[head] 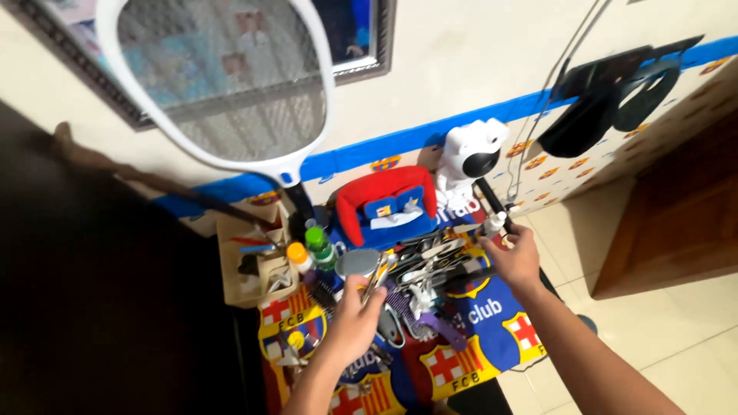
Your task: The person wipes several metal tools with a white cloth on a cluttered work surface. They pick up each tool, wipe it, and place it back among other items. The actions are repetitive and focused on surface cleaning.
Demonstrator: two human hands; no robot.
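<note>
The left hand gripped thin metal scissors; the right hand gripped a small white bottle. Crowded tools on the tabletop risked snagging and toppling nearby bottles.

bottle with green cap: upright, left of the tool pile, pale label band too small to tell | bottle with orange cap: upright, just beside the green-capped one, whitish body | red and blue case: against the wall, small blue, yellow and white tag on its front | screens, signs: none
</note>
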